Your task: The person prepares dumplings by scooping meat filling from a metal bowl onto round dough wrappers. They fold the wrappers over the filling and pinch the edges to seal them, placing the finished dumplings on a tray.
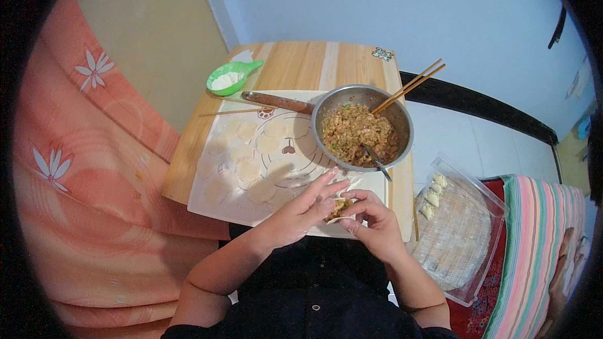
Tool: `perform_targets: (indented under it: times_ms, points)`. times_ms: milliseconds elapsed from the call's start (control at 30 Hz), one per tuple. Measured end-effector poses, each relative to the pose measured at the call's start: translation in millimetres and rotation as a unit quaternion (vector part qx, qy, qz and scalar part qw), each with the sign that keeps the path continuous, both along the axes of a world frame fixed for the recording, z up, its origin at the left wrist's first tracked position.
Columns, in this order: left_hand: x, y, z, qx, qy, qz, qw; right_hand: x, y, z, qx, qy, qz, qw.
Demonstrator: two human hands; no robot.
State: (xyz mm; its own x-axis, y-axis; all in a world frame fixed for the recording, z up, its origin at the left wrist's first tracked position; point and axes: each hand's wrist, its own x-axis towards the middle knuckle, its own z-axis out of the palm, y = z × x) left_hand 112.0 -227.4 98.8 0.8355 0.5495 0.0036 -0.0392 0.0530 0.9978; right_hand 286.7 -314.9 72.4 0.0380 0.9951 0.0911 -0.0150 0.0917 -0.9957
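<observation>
Between my two hands, just over the near edge of the white mat (317, 231), is a dumpling wrapper (340, 208) with brown filling showing in its middle. My left hand (306, 208) supports it from the left, thumb against the dough and fingers extended. On the other side my right hand (374, 218) grips the wrapper's edge with bent fingers and thumb. Beyond the hands stands a metal bowl (317, 127) of minced filling (358, 127), with a spoon (375, 162) and chopsticks (408, 86) in it. Several flat round wrappers (269, 143) lie on the mat to the left.
A rolling pin (276, 102) lies behind the mat, left of the bowl. Near the wooden table's (295, 63) far left corner sits a green scoop (233, 79) of flour. To the right, lower down, a clear tray (455, 238) holds several finished dumplings (432, 198). An orange curtain or cloth (113, 169) hangs at left.
</observation>
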Motion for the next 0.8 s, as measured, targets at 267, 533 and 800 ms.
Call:
perform_targets:
  times_ms: [267, 533, 800]
  points:
    - [13.0, 17.2, 27.9, -0.216, -0.076, -0.009, 0.973, -8.6, 10.6, 2.7, 0.157, 0.013, -0.148, 0.976]
    - [9.7, 5.5, -34.6, -0.499, -0.197, 0.025, 0.843, -20.0, 10.4, -10.8, 0.153, -0.154, -0.161, 0.963]
    - [4.2, 22.6, -22.7, -0.410, -0.181, 0.077, 0.891, 41.3, 13.8, -4.6, 0.153, -0.372, -0.298, 0.866]
